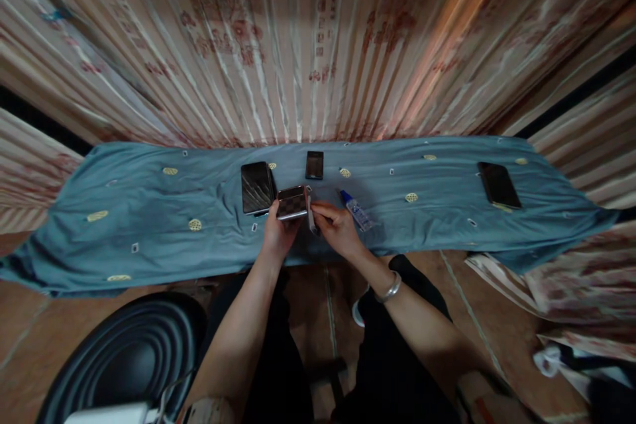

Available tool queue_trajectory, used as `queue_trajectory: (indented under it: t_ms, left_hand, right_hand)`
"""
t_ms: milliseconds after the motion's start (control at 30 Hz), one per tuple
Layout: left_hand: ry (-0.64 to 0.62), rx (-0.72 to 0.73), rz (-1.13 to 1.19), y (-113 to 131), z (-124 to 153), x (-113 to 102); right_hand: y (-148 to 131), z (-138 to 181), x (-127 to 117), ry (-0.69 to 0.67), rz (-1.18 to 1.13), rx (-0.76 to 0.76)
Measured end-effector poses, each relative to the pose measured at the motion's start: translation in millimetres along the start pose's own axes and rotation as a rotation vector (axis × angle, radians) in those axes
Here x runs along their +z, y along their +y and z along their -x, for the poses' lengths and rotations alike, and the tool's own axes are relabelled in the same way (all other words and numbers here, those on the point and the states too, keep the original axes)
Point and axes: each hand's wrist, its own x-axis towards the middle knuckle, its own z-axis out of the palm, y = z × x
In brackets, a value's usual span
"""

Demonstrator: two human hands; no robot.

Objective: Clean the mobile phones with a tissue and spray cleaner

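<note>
My left hand (278, 233) is closed around a small boxy object (292, 204) with a dark checkered face and a shiny silver edge, held up over the front of the table. Close by its right side, the fingers of my right hand (338, 226) pinch a thin light-grey strip-like piece (311, 217); its kind is too small to make out. Just right of that hand lies a clear tube with a blue cap (356, 210). Left of the held object is a dark, glossy flat device (256, 188), and beyond it sits a small dark rectangular item (315, 165).
A blue patterned cloth (163, 212) covers the long narrow table. Another black flat device (499, 185) lies at the far right. Patterned curtains (298, 46) hang behind. A round black ridged stool (129, 358) stands at lower left, with a white object (112, 414) on it.
</note>
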Motion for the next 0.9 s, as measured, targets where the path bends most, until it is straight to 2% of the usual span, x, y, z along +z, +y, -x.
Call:
queue_trajectory:
  t_ms: [167, 367, 667, 900]
  left_hand:
    - [0.046, 0.009, 0.029, 1.2, 0.4, 7.3]
    - [-0.003, -0.037, -0.013, 5.8, 6.4, 16.0]
    - [-0.099, -0.046, -0.168, -2.6, -0.2, 2.9]
    - [-0.111, -0.059, -0.224, -5.5, 4.4, 5.0]
  right_hand:
    - [1.3, 4.9, -2.5, -0.011, 0.015, -0.073]
    - [6.8, 5.4, -5.3, 0.035, 0.064, -0.117]
    - [15.1, -1.0, -13.7, 0.056, 0.147, -0.111]
    - [18.7, -12.1, -17.8, 0.118, 0.112, -0.076]
